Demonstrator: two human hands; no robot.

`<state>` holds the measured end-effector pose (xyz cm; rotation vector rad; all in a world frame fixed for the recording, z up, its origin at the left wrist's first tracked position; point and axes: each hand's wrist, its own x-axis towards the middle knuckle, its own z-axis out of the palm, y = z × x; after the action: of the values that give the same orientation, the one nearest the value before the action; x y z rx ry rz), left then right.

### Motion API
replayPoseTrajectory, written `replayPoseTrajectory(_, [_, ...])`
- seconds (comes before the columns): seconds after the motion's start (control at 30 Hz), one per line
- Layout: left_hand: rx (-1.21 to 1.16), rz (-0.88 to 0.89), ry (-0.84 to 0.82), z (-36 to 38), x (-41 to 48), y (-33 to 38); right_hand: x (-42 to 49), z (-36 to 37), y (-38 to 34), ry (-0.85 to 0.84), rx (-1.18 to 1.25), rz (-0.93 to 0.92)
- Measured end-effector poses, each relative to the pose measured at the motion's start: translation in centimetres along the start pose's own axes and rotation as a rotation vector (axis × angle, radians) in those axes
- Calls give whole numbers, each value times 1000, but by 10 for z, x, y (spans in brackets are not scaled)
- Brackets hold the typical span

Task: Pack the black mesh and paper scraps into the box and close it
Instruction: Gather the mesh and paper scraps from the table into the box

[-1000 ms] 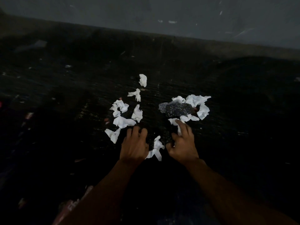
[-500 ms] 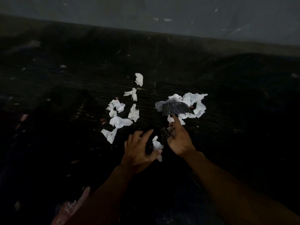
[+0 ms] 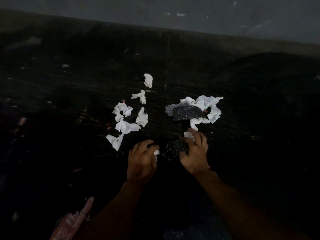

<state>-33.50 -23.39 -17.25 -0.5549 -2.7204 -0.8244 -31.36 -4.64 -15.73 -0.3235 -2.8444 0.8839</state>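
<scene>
Looking down in the head view, we see the left hand [image 3: 141,163] curled, pinching a small paper scrap [image 3: 156,152]. The right hand [image 3: 194,153] is half-curled, gripping a white wad [image 3: 188,135], thumb beside a dark mesh piece [image 3: 174,148] between both hands. The black mesh [image 3: 187,113] lies farther out on the dark table [image 3: 242,135] among white scraps [image 3: 210,104]. Loose scraps [image 3: 127,126] sit left of it.

White marks on the red wrapper [image 3: 72,222] at lower left are too blurred to read.
</scene>
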Motion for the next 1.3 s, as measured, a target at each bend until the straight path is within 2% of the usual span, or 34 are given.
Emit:
replayPoseTrajectory(0.03, [4,-4,16,1,-1,-1,1,0,3,25,68,-32])
replayPoseTrajectory(0.13, [26,-12,16,3,-2,0,0,-7,7,-97,313,-50])
replayPoseTrajectory(0.2, [80,-10,33,6,-2,0,-5,-8,10,-149,193,-154])
replayPoseTrajectory(0.3, [95,13,65,10,1,-6,-12,1,22,-147,-10,-422])
replayPoseTrajectory(0.4, [59,-15,28,6,6,-8,-9,7,26,-12,-11,-588])
replayPoseTrajectory(0.5, [35,-148,-77,-8,13,-7,-10,1,21,29,-73,-466])
replayPoseTrajectory(0.63, [58,-236,-192,-30,16,3,-1,-11,16,-64,-120,-275])
replayPoseTrajectory(0.7, [58,-252,-204,-38,14,12,11,-19,11,-148,-138,-170])
replayPoseTrajectory(0.77, [35,-253,-195,-43,10,20,15,-28,6,-175,-51,-67])
replayPoseTrajectory(0.97, [-3,-225,-153,-70,12,43,7,-72,-5,-261,51,82])
replayPoseTrajectory(1.3, [37,-26,-100,-132,26,107,-37,-180,-26,-31,-8,162])
